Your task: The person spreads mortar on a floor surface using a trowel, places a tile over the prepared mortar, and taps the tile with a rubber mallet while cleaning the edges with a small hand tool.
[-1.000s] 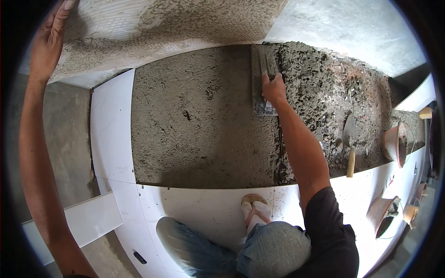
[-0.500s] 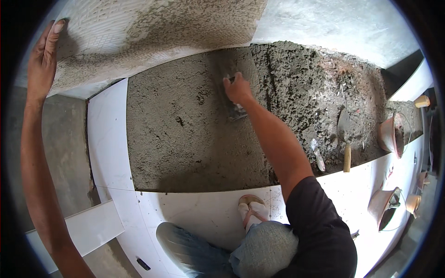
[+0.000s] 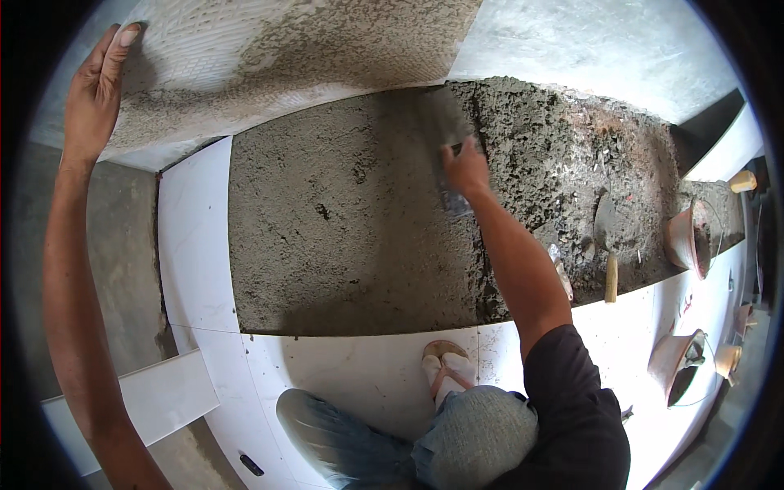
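Note:
My left hand (image 3: 96, 90) is raised at the upper left and grips the edge of a large tile (image 3: 269, 57) tipped up on its side, its ridged back smeared with mortar. My right hand (image 3: 465, 167) reaches forward and holds a flat steel trowel (image 3: 447, 122) pressed on the grey mortar bed (image 3: 343, 237). The trowel lies where the smoothed mortar meets a rough, lumpy heap of mortar (image 3: 572, 147) to the right.
White floor tiles (image 3: 194, 253) border the bed on the left and near side, under my sandalled foot (image 3: 445, 363). A wooden-handled pointed trowel (image 3: 609, 245) lies on the heap. Two clay-coloured buckets (image 3: 688, 237) (image 3: 676, 363) stand at right. A loose tile strip (image 3: 139, 400) lies lower left.
My right hand swept the trowel left across the mortar, then came back right toward the rough heap. My left hand stayed on the raised tile.

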`<state>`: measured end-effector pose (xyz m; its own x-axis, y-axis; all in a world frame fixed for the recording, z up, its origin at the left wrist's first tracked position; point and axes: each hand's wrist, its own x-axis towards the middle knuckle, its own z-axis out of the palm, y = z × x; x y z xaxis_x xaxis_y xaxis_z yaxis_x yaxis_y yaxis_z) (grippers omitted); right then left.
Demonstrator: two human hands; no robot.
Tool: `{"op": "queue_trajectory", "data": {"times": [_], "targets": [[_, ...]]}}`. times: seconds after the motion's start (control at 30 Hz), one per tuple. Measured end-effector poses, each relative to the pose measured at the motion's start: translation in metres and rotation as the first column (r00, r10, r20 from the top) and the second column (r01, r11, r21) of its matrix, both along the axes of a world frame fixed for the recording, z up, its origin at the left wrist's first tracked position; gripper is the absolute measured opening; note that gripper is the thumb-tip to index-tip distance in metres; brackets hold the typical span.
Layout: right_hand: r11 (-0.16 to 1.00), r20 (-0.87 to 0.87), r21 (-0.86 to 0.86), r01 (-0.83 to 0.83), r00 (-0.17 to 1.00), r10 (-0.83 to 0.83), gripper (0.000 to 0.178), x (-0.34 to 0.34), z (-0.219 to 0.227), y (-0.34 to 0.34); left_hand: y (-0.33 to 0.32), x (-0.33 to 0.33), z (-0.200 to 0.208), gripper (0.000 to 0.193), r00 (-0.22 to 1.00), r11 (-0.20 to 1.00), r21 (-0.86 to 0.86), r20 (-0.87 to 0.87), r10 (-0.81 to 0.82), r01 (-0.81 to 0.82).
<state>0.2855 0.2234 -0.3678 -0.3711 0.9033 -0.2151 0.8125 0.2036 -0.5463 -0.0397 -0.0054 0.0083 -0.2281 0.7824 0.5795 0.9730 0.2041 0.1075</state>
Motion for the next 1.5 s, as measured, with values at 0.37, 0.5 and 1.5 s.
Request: {"op": "queue_trajectory", "data": {"times": [0.37,0.5,1.5], "targets": [[0.98,-0.072,0.159,-0.121,0.988,0.134,0.058,0.034,-0.001,0.025,-0.008,0.033,-0.005,0.043,0.999,1.0,-0.004,0.043,0.022,-0.022],[0.89,-0.061,0.118,0.441,0.898,-0.436,0.058,0.085,-0.001,0.054,-0.018,0.065,-0.013,0.048,0.985,0.977,-0.164,0.077,0.154,-0.14],[0.965,-0.254,-0.234,0.115,0.951,-0.175,0.05,0.119,-0.065,-0.115,-0.278,0.286,-0.406,0.081,-0.041,0.493,-0.593,0.664,0.746,-0.637]]}}
